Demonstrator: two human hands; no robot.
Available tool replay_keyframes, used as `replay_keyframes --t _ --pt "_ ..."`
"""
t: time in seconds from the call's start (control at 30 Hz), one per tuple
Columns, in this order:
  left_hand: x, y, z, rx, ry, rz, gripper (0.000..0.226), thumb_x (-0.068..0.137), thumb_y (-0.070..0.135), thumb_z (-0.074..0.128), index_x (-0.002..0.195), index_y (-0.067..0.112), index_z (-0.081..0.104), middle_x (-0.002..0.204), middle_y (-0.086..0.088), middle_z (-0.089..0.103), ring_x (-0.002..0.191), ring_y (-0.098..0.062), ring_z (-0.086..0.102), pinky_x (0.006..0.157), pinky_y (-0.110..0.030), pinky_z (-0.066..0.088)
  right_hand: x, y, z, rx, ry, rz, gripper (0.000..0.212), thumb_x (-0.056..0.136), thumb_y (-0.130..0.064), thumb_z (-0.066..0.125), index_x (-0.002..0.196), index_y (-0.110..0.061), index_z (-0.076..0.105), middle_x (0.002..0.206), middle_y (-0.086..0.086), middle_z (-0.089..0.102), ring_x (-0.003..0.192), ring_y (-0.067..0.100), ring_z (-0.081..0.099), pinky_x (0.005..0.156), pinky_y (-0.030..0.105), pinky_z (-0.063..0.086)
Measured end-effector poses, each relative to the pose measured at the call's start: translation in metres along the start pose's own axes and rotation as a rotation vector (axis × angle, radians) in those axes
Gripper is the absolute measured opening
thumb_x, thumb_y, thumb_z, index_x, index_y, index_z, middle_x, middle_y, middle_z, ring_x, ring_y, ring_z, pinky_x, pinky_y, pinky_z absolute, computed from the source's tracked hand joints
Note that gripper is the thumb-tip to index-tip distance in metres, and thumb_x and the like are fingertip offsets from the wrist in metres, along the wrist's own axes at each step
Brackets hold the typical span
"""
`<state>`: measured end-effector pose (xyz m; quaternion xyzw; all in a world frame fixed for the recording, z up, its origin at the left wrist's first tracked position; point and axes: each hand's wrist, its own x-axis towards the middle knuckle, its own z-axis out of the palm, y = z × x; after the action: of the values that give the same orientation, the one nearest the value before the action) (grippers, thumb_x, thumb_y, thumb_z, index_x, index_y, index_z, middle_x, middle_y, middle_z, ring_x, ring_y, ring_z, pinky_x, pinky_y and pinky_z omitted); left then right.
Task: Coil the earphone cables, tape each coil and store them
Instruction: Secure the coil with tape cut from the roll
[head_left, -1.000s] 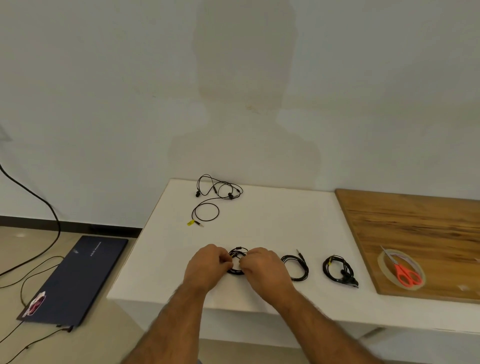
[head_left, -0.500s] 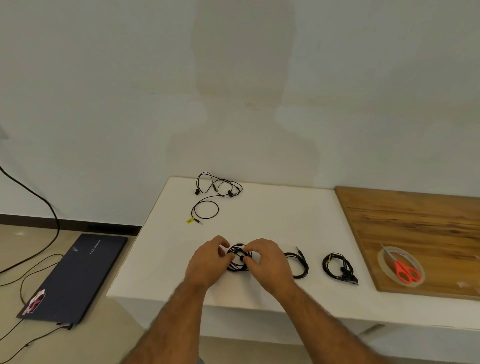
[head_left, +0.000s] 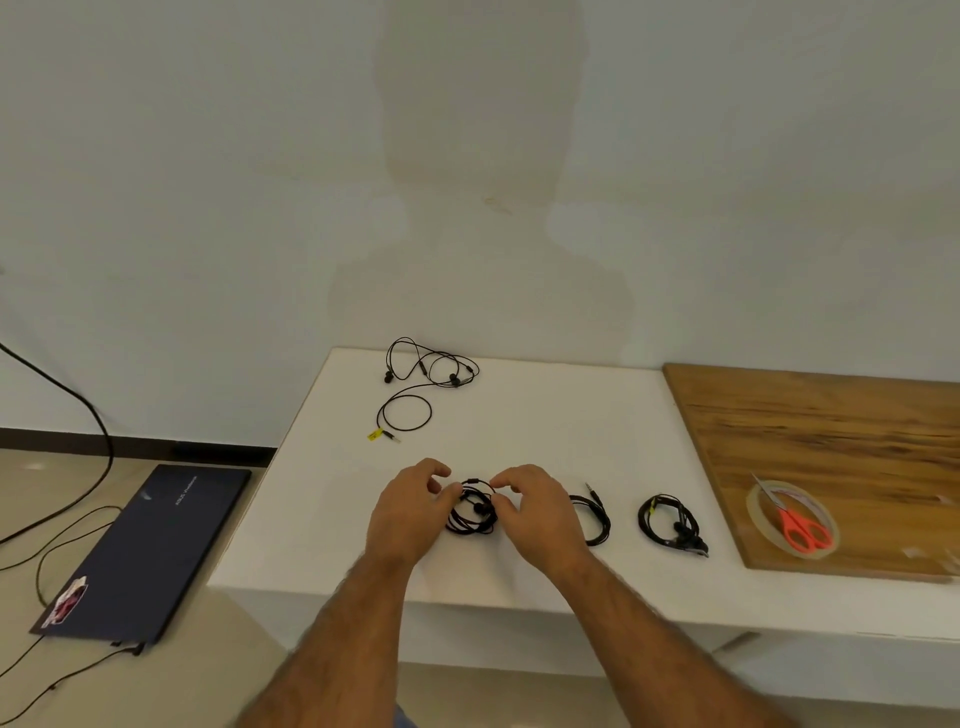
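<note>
A small black earphone coil (head_left: 471, 513) lies on the white table (head_left: 545, 431) near its front edge. My left hand (head_left: 408, 512) touches the coil's left side with thumb and fingertips. My right hand (head_left: 537, 512) pinches its upper right side. Two more black coils rest to the right, one (head_left: 595, 519) partly behind my right hand and one (head_left: 671, 522) further right. An uncoiled black earphone (head_left: 423, 382) with a yellow tag lies at the table's back left.
A wooden board (head_left: 841, 447) covers the table's right part. On it lie a clear tape roll (head_left: 754, 506) and orange-handled scissors (head_left: 802, 532). A closed dark laptop (head_left: 150, 545) and loose cables (head_left: 78, 415) are on the floor at the left.
Both hands have spread apart and drawn back a little, so more of the coil between them shows. The coil stays in the same spot on the table.
</note>
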<state>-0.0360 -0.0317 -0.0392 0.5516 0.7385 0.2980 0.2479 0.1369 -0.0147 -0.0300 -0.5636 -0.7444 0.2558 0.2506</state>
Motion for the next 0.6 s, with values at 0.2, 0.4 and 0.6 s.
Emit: replay_keyframes --t 0.2,0.4,0.6 --pt "-0.006 0.014 0.000 0.047 0.121 0.042 0.025 0.093 0.040 0.056 0.115 0.028 0.059 0.107 0.008 0.057 0.089 -0.009 0.057 0.072 -0.023 0.043 -0.001 0.000 -0.005 0.023 -0.019 0.011 0.022 0.094 -0.025 0.059 0.115 -0.021 0.067 0.119 -0.004 0.061 0.109 0.012 0.056 0.092 0.024 0.043" --pt "-0.003 0.031 0.002 0.160 0.150 0.167 0.020 0.094 0.030 0.055 0.112 0.025 0.063 0.107 0.003 0.060 0.100 -0.017 0.056 0.078 -0.032 0.050 0.000 0.011 -0.034 0.001 -0.016 0.049 0.023 0.095 -0.024 0.057 0.116 -0.020 0.066 0.123 0.000 0.060 0.108 0.017 0.058 0.097 0.031 0.045" --pt "-0.006 0.064 0.015 0.225 0.102 0.264 0.021 0.096 0.028 0.053 0.112 0.024 0.064 0.106 0.004 0.060 0.102 -0.015 0.054 0.080 -0.033 0.050 -0.001 0.035 -0.079 -0.067 0.020 0.134 0.022 0.094 -0.024 0.057 0.113 -0.021 0.068 0.117 0.000 0.063 0.106 0.017 0.060 0.093 0.032 0.048"
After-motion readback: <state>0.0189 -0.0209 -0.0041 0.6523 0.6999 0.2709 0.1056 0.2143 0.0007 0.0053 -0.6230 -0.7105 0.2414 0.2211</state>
